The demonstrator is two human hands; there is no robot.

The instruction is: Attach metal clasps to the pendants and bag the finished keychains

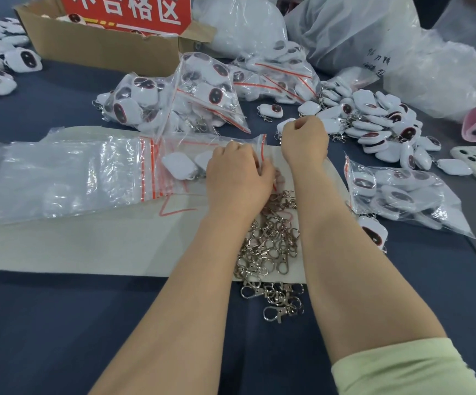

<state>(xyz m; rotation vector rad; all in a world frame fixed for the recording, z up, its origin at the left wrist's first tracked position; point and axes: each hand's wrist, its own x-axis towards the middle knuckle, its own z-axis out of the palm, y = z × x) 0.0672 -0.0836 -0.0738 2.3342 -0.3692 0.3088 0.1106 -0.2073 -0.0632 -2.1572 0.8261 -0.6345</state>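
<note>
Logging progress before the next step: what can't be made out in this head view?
All in the head view.
Right hand: curled; the hand itself hides whether it holds anything.
Zip bag: the left hand grips and covers its mouth; open or sealed is unclear.
Red sign in the cardboard box: cut by the top edge.
Handwriting on the large bag: too small, blurred.

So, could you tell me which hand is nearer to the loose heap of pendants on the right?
Right. The right hand is fisted at the heap's left edge; the left hand is further left, gripping the zip bag.
</note>
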